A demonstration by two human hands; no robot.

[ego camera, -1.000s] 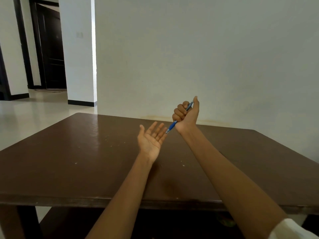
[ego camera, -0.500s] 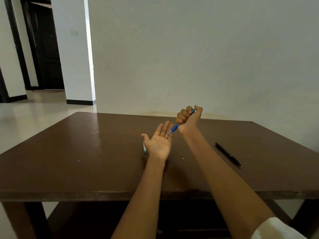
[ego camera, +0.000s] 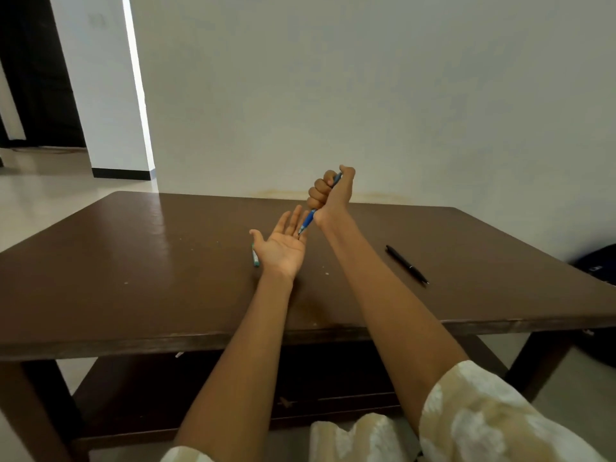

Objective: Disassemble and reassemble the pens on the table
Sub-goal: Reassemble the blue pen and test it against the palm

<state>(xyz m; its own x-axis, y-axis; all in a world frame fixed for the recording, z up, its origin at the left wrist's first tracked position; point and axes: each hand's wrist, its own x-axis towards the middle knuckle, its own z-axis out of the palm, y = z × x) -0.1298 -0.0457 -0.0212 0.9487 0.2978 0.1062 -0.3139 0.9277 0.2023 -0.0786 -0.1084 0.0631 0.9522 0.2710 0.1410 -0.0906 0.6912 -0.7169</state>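
Note:
My right hand (ego camera: 330, 191) grips a blue pen (ego camera: 308, 222) in a fist above the brown table (ego camera: 133, 278), thumb on its top end. The pen points down and left, and its tip touches the palm of my left hand (ego camera: 283, 243). That hand lies flat, palm up, fingers straight, just over the table's middle. A green-and-white pen (ego camera: 255, 258) lies on the table beside my left hand, partly hidden by it. A black pen (ego camera: 406, 264) lies on the table to the right of my right forearm.
A white wall runs behind the table's far edge. A dark bag (ego camera: 596, 265) sits on the floor at the right. A lower shelf (ego camera: 186, 388) shows under the table. A doorway (ego camera: 36, 78) opens at far left.
The view has tilted down, bringing the green and black pens into sight. My right hand has brought the blue pen's tip down onto my left palm.

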